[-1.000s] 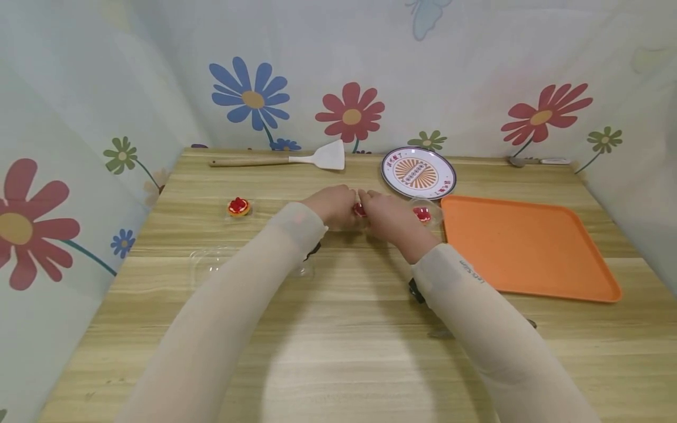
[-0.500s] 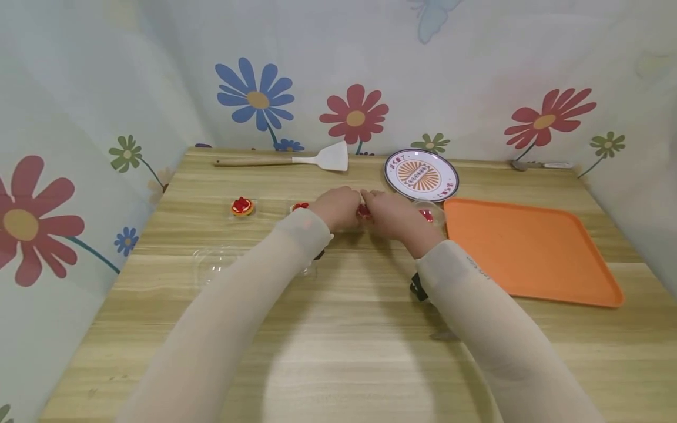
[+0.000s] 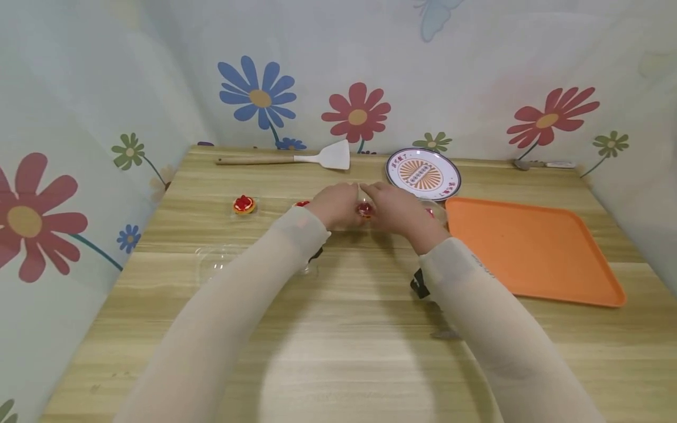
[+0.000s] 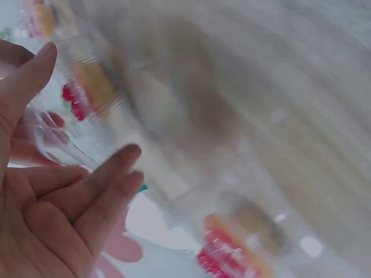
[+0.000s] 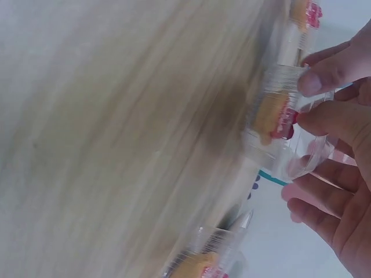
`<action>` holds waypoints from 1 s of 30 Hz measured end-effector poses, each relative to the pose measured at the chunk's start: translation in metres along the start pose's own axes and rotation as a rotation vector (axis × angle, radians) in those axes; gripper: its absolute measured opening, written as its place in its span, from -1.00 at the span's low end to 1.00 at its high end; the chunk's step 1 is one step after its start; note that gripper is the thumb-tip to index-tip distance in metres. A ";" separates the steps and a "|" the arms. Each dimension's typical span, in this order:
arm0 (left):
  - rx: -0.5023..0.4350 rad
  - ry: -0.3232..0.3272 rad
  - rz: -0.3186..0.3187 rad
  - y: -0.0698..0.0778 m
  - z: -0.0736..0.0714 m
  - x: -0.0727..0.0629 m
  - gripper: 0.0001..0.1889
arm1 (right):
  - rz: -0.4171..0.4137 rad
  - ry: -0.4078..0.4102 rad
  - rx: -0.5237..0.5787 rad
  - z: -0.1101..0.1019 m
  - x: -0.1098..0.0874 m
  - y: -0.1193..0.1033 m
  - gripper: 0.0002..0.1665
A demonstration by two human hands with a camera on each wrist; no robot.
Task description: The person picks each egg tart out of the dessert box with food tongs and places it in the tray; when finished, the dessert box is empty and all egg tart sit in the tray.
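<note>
A small tart (image 3: 365, 210) with a red topping sits in a clear plastic box (image 5: 285, 74) at the middle of the table. My left hand (image 3: 335, 205) holds the box from the left, its thumb (image 4: 37, 72) and fingers on either side of the clear lid. From the right my right hand (image 3: 395, 210) grips the same lid, thumb (image 5: 324, 119) on the near side and fingers behind it. The two hands almost meet over the tart in the head view. In the right wrist view the lid stands up behind the tart.
More boxed tarts stand in the row: one at far left (image 3: 244, 204), others partly behind my hands. A clear plastic tray (image 3: 214, 258) lies front left. At the back are a spatula (image 3: 333, 157) and a plate (image 3: 423, 173); an orange tray (image 3: 534, 249) is at right.
My right hand's fingers have shifted slightly right, so more of the middle tart shows between the hands. Both hands stay at the box; the head view has shifted slightly.
</note>
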State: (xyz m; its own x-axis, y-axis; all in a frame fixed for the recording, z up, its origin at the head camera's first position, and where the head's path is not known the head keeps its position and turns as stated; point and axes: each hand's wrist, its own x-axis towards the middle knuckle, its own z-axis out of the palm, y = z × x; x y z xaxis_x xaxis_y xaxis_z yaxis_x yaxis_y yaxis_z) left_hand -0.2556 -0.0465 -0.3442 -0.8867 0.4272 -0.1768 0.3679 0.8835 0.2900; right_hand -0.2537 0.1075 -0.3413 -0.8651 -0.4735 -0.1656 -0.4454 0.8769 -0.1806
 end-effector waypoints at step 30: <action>-0.040 0.254 0.171 0.023 -0.036 -0.045 -0.72 | -0.059 0.083 0.588 -0.028 -0.050 0.033 -0.46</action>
State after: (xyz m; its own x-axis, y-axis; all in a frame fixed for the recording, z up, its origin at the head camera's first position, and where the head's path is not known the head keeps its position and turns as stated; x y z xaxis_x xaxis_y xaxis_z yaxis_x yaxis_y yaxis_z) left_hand -0.2172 -0.0528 -0.2954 -0.8566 0.5025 0.1172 0.5106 0.7929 0.3326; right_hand -0.2318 0.1627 -0.3121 -0.8685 -0.4912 -0.0670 -0.3112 0.6454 -0.6976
